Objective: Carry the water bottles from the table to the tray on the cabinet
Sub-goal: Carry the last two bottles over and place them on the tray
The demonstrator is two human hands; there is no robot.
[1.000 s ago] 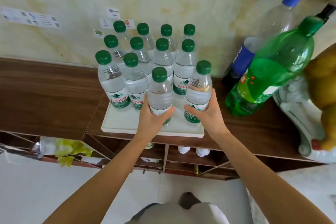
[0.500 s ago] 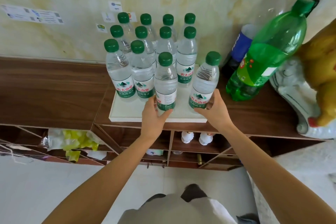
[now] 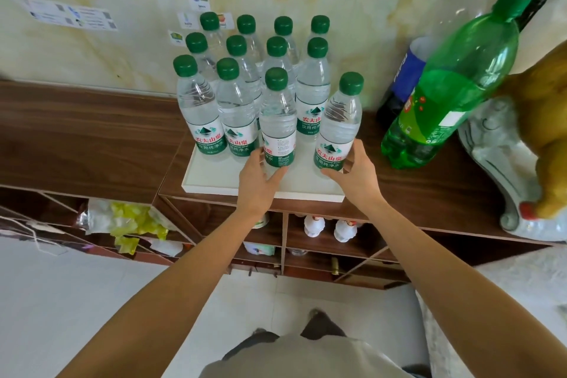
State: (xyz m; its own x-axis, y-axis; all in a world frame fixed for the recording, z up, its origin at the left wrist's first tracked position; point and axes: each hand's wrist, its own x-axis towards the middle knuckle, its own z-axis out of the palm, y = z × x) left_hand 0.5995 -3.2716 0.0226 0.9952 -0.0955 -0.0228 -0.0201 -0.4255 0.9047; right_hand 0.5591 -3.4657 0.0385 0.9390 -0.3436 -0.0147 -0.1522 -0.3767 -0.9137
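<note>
On the white tray [image 3: 214, 182] atop the cabinet [image 3: 429, 193]: two front bottles now set down, versus held a second ago; left hand [image 3: 260, 184] loosened, fingers half-open against the centre bottle [image 3: 277, 126], right hand [image 3: 352, 175] likewise easing off the right bottle [image 3: 339, 129]. Placement judged nearly complete. Clear plastic, green caps, green-white labels, upright beside ten others.
</note>
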